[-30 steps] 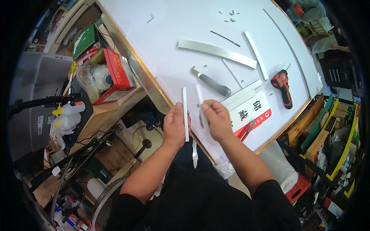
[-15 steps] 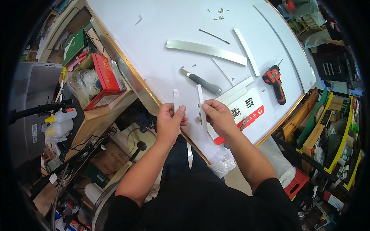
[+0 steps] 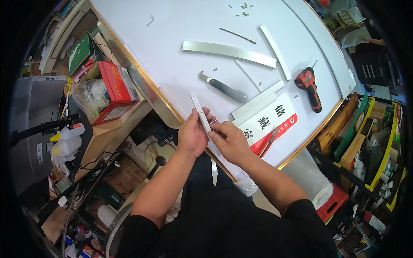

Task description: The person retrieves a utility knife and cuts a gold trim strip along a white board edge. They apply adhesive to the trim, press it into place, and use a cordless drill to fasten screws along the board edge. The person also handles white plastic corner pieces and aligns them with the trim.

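Narrow white strips (image 3: 195, 102) lie against each other in my hands at the table's near edge, slanting up to the left. My left hand (image 3: 192, 138) is closed around them, thumb along the side. The fingers of my right hand (image 3: 231, 142) are closed on their lower part; the exact contact is partly hidden. Just beyond lies a grey-handled cutting tool (image 3: 226, 90). A white-and-red sign plate (image 3: 279, 109) lies to the right, with a silver bar (image 3: 258, 102) along its far edge and a slim metal tool (image 3: 269, 142) on its red border.
Farther back lie a wide silver bar (image 3: 228, 53), a narrower bar (image 3: 275, 53), a thin dark rod (image 3: 237, 35), loose screws (image 3: 244, 14) and a hex key (image 3: 150, 20). A red-and-black drill (image 3: 309, 88) rests at the right. A red box (image 3: 114, 92) stands left of the table.
My hands, each with its own strip held apart before, have come together. The right hand moved left and its strip now lies against the left one, tilted. The view shifted slightly.
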Available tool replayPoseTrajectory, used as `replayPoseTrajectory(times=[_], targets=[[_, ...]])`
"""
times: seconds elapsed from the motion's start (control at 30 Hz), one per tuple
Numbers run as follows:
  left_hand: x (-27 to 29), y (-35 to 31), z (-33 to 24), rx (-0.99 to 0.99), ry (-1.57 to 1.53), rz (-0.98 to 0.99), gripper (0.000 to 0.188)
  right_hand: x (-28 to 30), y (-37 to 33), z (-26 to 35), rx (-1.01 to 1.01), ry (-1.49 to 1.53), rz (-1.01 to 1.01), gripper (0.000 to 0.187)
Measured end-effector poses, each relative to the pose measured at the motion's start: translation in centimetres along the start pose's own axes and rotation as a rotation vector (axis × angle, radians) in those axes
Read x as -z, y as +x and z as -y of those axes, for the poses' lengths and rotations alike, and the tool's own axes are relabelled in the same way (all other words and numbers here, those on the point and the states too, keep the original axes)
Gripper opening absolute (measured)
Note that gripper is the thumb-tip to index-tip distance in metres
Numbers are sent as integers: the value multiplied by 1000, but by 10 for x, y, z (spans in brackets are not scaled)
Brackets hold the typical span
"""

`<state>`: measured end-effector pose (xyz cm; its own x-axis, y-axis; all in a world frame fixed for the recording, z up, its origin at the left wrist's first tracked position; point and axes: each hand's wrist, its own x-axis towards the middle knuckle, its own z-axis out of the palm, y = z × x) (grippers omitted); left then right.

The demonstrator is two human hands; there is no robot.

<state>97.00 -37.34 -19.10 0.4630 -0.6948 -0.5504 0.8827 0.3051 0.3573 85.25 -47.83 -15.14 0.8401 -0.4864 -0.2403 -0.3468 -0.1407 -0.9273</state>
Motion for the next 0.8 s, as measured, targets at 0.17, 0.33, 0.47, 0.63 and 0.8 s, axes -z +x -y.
replayPoseTrajectory(times=[0.17, 0.33, 0.47, 0.63, 0.8], targets=[[8, 0, -2, -13, -26, -55, 40, 7, 2, -5, -11, 48, 2, 23], [21, 0, -15, -17, -52, -117, 39, 47, 39, -13, 193, -549, -379, 32], [20, -2, -14, -37, -73, -120, 39, 29, 40, -3, 147, -340, -110, 39], [14, -6, -8, -40, -85, -92, 40, -26, 35, 4, -101, 31, 113, 32], [38, -14, -16, -329, 437, -244, 38, -43, 51, -14, -22, -149, 38, 26]])
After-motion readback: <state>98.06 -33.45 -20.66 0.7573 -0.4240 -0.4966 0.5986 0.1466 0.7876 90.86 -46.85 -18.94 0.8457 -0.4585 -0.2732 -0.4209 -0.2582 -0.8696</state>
